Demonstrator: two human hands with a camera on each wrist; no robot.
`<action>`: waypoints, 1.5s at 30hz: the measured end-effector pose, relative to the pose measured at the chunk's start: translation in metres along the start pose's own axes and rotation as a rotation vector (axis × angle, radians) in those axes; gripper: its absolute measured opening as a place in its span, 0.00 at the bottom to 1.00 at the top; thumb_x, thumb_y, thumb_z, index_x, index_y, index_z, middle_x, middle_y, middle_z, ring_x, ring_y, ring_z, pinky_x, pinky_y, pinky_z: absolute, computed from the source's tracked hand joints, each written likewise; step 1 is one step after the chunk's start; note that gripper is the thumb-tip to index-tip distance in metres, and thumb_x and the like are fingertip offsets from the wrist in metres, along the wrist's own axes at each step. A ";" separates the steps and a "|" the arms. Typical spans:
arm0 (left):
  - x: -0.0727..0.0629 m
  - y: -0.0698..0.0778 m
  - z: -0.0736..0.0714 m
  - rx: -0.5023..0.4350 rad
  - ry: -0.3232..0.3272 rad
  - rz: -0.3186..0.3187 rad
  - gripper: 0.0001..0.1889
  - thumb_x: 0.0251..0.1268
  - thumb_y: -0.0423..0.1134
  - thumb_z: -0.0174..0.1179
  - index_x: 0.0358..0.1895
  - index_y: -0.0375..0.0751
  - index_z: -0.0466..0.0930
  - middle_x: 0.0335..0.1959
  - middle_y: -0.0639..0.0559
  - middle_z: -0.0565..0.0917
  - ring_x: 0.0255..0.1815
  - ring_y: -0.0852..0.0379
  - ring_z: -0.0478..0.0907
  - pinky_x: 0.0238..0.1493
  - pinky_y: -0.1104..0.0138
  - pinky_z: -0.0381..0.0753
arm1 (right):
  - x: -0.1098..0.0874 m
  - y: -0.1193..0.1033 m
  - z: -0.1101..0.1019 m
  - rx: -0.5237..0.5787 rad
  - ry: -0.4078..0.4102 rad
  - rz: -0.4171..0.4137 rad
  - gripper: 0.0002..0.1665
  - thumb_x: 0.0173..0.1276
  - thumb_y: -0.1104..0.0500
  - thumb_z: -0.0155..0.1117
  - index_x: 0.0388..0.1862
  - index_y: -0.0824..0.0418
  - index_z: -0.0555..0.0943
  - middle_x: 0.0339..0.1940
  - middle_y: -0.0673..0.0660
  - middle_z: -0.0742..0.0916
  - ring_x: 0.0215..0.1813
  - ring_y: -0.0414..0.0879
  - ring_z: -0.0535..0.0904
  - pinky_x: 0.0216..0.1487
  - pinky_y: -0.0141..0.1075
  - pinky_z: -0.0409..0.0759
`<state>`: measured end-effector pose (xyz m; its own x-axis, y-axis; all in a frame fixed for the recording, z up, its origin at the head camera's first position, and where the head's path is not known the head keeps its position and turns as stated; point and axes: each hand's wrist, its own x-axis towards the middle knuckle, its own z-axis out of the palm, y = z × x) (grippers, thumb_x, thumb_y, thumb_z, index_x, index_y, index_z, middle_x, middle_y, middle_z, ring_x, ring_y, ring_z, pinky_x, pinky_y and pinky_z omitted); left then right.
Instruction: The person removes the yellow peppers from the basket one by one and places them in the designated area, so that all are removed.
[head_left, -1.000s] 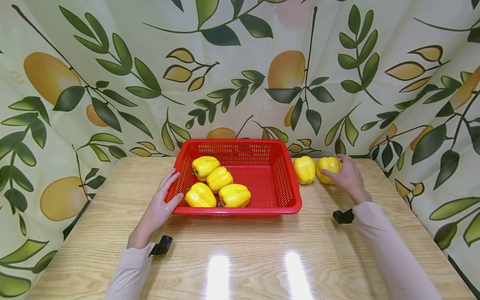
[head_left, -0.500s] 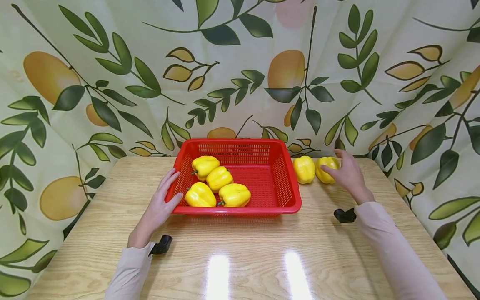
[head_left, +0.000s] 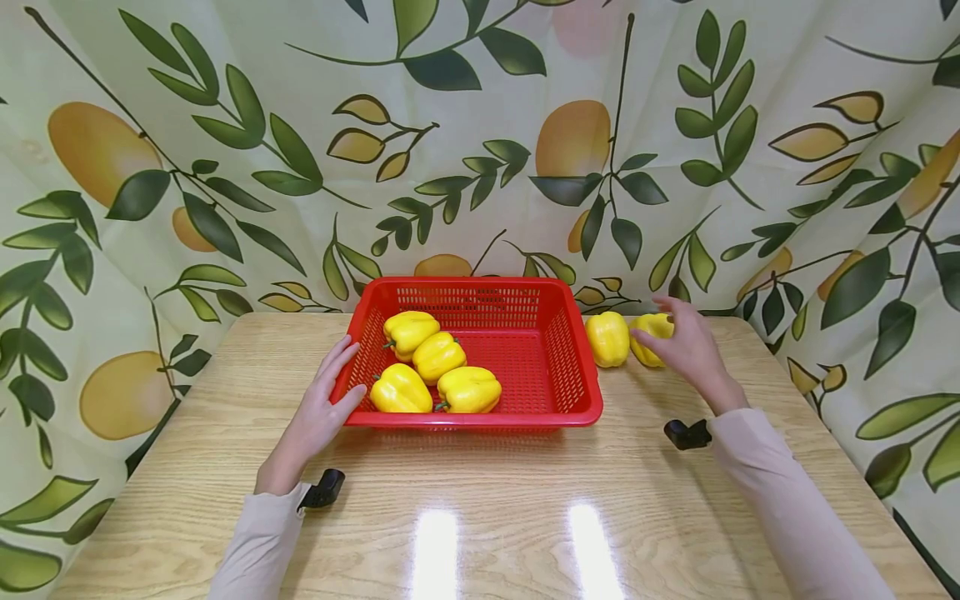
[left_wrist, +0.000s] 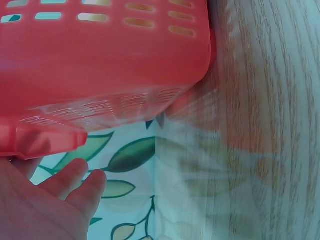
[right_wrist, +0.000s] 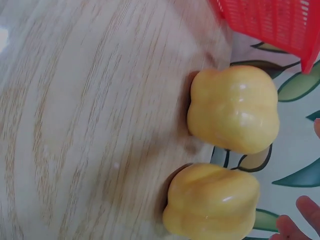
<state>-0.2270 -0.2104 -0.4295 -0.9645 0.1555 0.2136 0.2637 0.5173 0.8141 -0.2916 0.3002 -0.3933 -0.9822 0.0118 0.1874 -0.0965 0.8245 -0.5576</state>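
In the head view, a red plastic basket (head_left: 517, 419) holds several yellow bell peppers (head_left: 468, 391), grouped on its left side. My left hand (head_left: 318, 408) rests at the basket's left rim with its fingers relaxed; the left wrist view shows those fingers (left_wrist: 87, 195) beside the basket's wall. Two more yellow bell peppers stand on the table right of the basket: an inner one (head_left: 608, 339) and an outer one (head_left: 651, 337). Over the outer pepper hovers my right hand (head_left: 692, 350), fingers spread, holding nothing and partly hiding it. Both peppers appear apart from its fingertips (right_wrist: 307, 207) in the right wrist view.
The basket stands near the back of the wooden table (head_left: 487, 500), close to a leaf-patterned cloth (head_left: 465, 108). Black wrist cameras sit at the left cuff (head_left: 322, 490) and right cuff (head_left: 687, 434).
My right hand has drawn slightly off the outer pepper and then shifted left over it, fingers loosely spread. My left hand, the basket and the peppers stay in place.
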 end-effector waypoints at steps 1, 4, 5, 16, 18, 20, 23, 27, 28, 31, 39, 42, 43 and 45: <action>0.000 0.000 0.000 0.000 0.000 0.000 0.32 0.69 0.34 0.55 0.76 0.36 0.59 0.81 0.43 0.49 0.81 0.38 0.47 0.74 0.35 0.55 | -0.001 -0.001 0.000 0.000 0.000 -0.008 0.44 0.67 0.50 0.66 0.73 0.70 0.62 0.67 0.75 0.72 0.63 0.71 0.68 0.61 0.66 0.72; 0.001 0.000 0.000 0.002 0.000 -0.001 0.33 0.69 0.34 0.55 0.76 0.37 0.58 0.81 0.43 0.49 0.81 0.38 0.47 0.74 0.35 0.54 | -0.002 -0.005 0.001 -0.002 -0.001 -0.033 0.43 0.67 0.50 0.67 0.72 0.70 0.63 0.66 0.75 0.73 0.62 0.72 0.69 0.60 0.66 0.73; 0.001 0.000 0.000 0.002 0.000 0.000 0.33 0.69 0.33 0.55 0.76 0.37 0.58 0.81 0.43 0.49 0.81 0.38 0.47 0.74 0.35 0.54 | -0.002 -0.006 0.001 -0.001 -0.003 -0.038 0.43 0.66 0.50 0.68 0.72 0.70 0.63 0.66 0.75 0.74 0.62 0.72 0.70 0.60 0.66 0.73; 0.002 0.000 0.000 0.007 -0.005 -0.003 0.33 0.69 0.34 0.55 0.76 0.37 0.58 0.81 0.43 0.49 0.81 0.38 0.47 0.74 0.35 0.55 | -0.009 -0.018 0.003 0.009 -0.020 -0.110 0.42 0.65 0.49 0.69 0.70 0.69 0.66 0.66 0.73 0.75 0.62 0.71 0.72 0.59 0.65 0.74; 0.002 0.000 0.000 0.007 -0.006 -0.003 0.33 0.69 0.34 0.54 0.76 0.37 0.58 0.81 0.43 0.49 0.81 0.38 0.47 0.74 0.35 0.56 | -0.011 -0.021 0.004 0.008 -0.025 -0.114 0.42 0.65 0.49 0.69 0.70 0.68 0.66 0.66 0.73 0.75 0.62 0.71 0.73 0.59 0.65 0.75; 0.002 0.000 0.000 0.006 -0.008 -0.005 0.33 0.69 0.34 0.55 0.76 0.37 0.58 0.81 0.43 0.49 0.81 0.38 0.47 0.73 0.35 0.56 | -0.013 -0.023 0.005 0.007 -0.028 -0.119 0.42 0.65 0.48 0.70 0.70 0.68 0.67 0.66 0.72 0.75 0.62 0.70 0.73 0.59 0.65 0.75; 0.001 0.000 0.001 0.003 -0.011 -0.009 0.33 0.69 0.34 0.55 0.76 0.38 0.58 0.81 0.44 0.49 0.81 0.38 0.46 0.73 0.35 0.56 | -0.015 -0.026 0.008 0.012 -0.018 -0.138 0.41 0.64 0.50 0.71 0.70 0.68 0.67 0.65 0.72 0.76 0.61 0.70 0.73 0.58 0.64 0.76; 0.001 0.001 0.001 0.004 -0.011 -0.013 0.33 0.69 0.35 0.55 0.76 0.38 0.58 0.81 0.44 0.49 0.81 0.39 0.46 0.73 0.35 0.56 | -0.017 -0.030 0.010 0.019 -0.001 -0.189 0.40 0.63 0.53 0.72 0.68 0.69 0.69 0.64 0.72 0.77 0.61 0.69 0.74 0.58 0.63 0.77; 0.001 0.001 0.001 0.004 -0.010 -0.012 0.33 0.69 0.35 0.55 0.76 0.38 0.58 0.81 0.44 0.49 0.81 0.39 0.46 0.73 0.35 0.56 | -0.017 -0.031 0.011 0.019 -0.001 -0.201 0.39 0.63 0.54 0.72 0.68 0.69 0.69 0.63 0.72 0.77 0.61 0.68 0.74 0.59 0.63 0.76; 0.001 0.001 0.001 0.006 -0.007 -0.011 0.33 0.69 0.35 0.55 0.76 0.38 0.58 0.81 0.44 0.49 0.81 0.38 0.46 0.73 0.35 0.56 | -0.018 -0.036 0.011 0.026 -0.016 -0.220 0.38 0.63 0.55 0.72 0.68 0.69 0.69 0.64 0.71 0.77 0.62 0.67 0.73 0.60 0.63 0.76; 0.000 0.001 0.001 0.010 -0.005 -0.011 0.33 0.69 0.35 0.54 0.76 0.38 0.58 0.81 0.44 0.49 0.81 0.38 0.47 0.73 0.35 0.57 | -0.022 -0.048 0.013 0.058 -0.080 -0.229 0.37 0.64 0.55 0.71 0.68 0.67 0.69 0.65 0.69 0.77 0.64 0.65 0.72 0.60 0.61 0.77; 0.000 0.001 0.000 0.014 -0.004 -0.012 0.33 0.69 0.35 0.54 0.76 0.38 0.58 0.81 0.44 0.49 0.81 0.38 0.47 0.73 0.35 0.57 | -0.023 -0.053 0.014 0.071 -0.097 -0.244 0.37 0.64 0.55 0.71 0.68 0.66 0.69 0.65 0.68 0.77 0.64 0.64 0.72 0.59 0.60 0.78; 0.000 0.001 0.000 0.015 -0.003 -0.012 0.33 0.69 0.35 0.55 0.76 0.38 0.58 0.81 0.44 0.49 0.81 0.38 0.47 0.73 0.35 0.57 | -0.023 -0.054 0.015 0.072 -0.099 -0.253 0.37 0.64 0.54 0.71 0.68 0.65 0.70 0.64 0.68 0.77 0.64 0.64 0.73 0.59 0.60 0.78; 0.000 0.001 0.000 0.017 -0.002 -0.014 0.33 0.69 0.35 0.55 0.76 0.38 0.58 0.81 0.44 0.49 0.81 0.39 0.47 0.73 0.35 0.57 | -0.023 -0.057 0.017 0.067 -0.101 -0.272 0.37 0.63 0.54 0.72 0.68 0.65 0.70 0.64 0.68 0.78 0.63 0.63 0.74 0.59 0.60 0.77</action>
<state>-0.2265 -0.2099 -0.4286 -0.9680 0.1500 0.2012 0.2505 0.5334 0.8079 -0.2660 0.2435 -0.3797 -0.9296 -0.2635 0.2575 -0.3653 0.7502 -0.5512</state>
